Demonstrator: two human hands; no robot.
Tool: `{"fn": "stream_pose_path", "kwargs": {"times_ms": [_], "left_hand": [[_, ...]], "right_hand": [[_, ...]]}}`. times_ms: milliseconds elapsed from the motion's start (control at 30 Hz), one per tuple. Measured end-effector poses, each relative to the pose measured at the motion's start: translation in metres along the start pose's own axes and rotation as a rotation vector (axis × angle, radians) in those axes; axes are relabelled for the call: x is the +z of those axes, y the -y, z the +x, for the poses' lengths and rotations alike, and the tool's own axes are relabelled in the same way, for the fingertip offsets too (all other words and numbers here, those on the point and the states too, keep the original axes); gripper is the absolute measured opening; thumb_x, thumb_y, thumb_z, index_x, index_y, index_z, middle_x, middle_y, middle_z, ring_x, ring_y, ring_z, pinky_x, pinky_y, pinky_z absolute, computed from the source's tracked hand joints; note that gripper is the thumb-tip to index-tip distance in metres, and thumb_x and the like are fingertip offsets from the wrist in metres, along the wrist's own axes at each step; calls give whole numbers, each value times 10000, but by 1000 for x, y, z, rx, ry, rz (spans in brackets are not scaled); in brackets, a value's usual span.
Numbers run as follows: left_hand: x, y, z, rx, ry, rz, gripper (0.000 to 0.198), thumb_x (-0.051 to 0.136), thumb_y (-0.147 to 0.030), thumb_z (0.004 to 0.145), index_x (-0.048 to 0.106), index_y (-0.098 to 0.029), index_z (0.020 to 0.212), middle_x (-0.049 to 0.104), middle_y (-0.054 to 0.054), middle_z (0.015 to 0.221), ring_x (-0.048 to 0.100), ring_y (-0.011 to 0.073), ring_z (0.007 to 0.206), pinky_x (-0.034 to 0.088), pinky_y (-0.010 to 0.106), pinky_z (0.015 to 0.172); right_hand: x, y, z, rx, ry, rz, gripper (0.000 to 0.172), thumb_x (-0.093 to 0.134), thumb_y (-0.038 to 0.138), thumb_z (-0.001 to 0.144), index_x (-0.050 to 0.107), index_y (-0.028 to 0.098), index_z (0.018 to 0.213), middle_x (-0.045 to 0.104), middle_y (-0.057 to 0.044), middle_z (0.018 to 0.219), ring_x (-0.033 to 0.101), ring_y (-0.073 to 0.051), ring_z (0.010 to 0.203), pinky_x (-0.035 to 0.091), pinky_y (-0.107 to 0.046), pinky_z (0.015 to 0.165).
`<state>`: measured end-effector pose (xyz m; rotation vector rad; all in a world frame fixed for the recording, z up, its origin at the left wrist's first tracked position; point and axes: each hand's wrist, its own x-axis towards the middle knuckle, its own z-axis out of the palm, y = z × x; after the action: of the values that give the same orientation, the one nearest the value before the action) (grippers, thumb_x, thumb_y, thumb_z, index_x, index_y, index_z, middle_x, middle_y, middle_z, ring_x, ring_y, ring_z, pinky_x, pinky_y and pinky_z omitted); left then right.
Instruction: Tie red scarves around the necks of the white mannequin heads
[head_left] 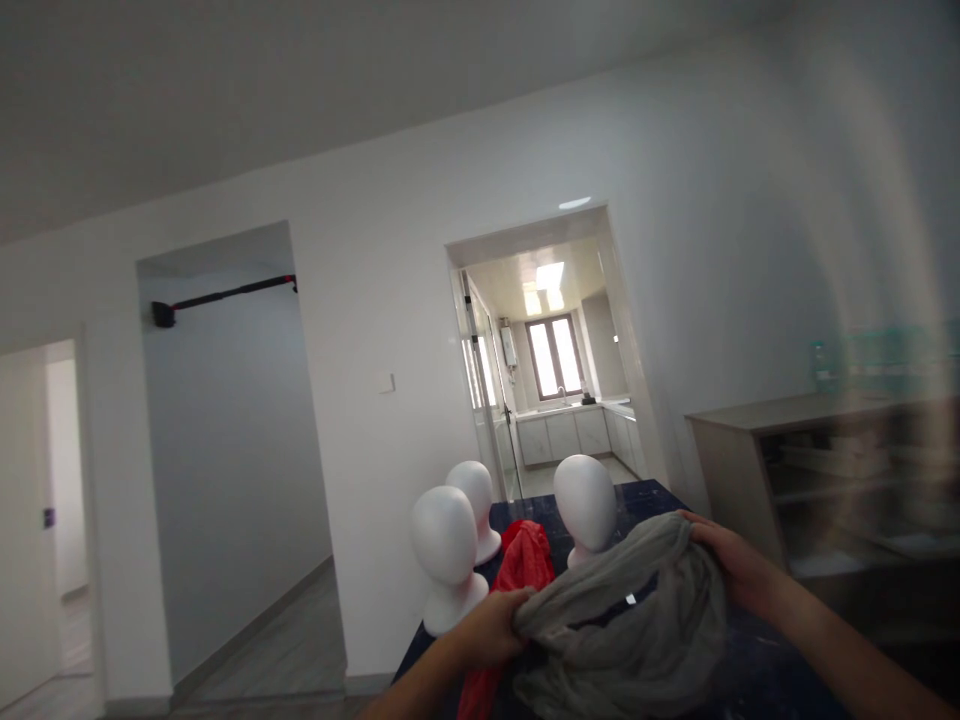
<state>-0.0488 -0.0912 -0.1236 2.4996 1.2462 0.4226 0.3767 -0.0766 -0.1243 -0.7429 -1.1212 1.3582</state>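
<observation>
A grey scarf (637, 640), gathered into a loose loop, is stretched between my two hands above the dark blue table. My left hand (495, 625) grips its left side with closed fingers. On the right side, my right hand (731, 560) is closed around the scarf's upper edge. Just behind the scarf stands a white foam mannequin head (585, 505), its base partly hidden by the cloth. A red scarf (525, 560) lies behind and below my left hand. Two more white heads, a nearer one (444, 545) and a farther one (472, 495), stand to the left.
The dark blue table (637, 495) reaches back toward a doorway with a kitchen beyond. A wooden shelf unit (731, 455) stands at the right, with bottles (823, 365) on top. A bar (232, 292) is mounted in the alcove at the left.
</observation>
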Motion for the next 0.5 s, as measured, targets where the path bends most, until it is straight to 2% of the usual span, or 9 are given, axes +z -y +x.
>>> {"fn": "stream_pose_path", "kwargs": {"times_ms": [133,233,300,400,500], "left_hand": [[-37,12,-3,-86,26,205,195,608,-169,690,726,-229,834,780,12,838,724,245,799,470,308,707],[-67,3,1,-75,-30,195,181,592,-143,640,667,-214,788,736,-1,805,694,235,794,435,304,698],[-89,-14,6,-25,-114,77,204,586,-150,653,652,-210,836,718,-10,824,682,227,822,438,299,713],[-118,-46,16,36,-243,-207,297,582,-194,732,627,-206,1025,706,-16,868,675,215,834,466,296,729],[-139,-74,27,110,-217,-277,364,588,-207,765,630,-206,1126,723,-1,936,686,219,868,505,318,793]], "right_hand": [[-68,8,6,56,-67,-97,176,781,313,713,684,240,840,735,7,736,678,-188,653,533,-293,636],[-99,10,5,70,-144,-244,171,775,353,698,674,235,767,712,13,687,669,-187,661,503,-277,613],[-106,10,0,96,-180,-360,170,753,367,696,681,231,768,737,-15,720,697,-213,709,520,-293,641],[-100,7,-9,103,-165,-602,145,721,323,667,685,218,761,768,-55,773,734,-253,787,549,-324,698],[-87,-3,-9,54,-184,-832,142,702,241,606,676,209,742,767,-52,769,742,-274,835,551,-335,729]]}}
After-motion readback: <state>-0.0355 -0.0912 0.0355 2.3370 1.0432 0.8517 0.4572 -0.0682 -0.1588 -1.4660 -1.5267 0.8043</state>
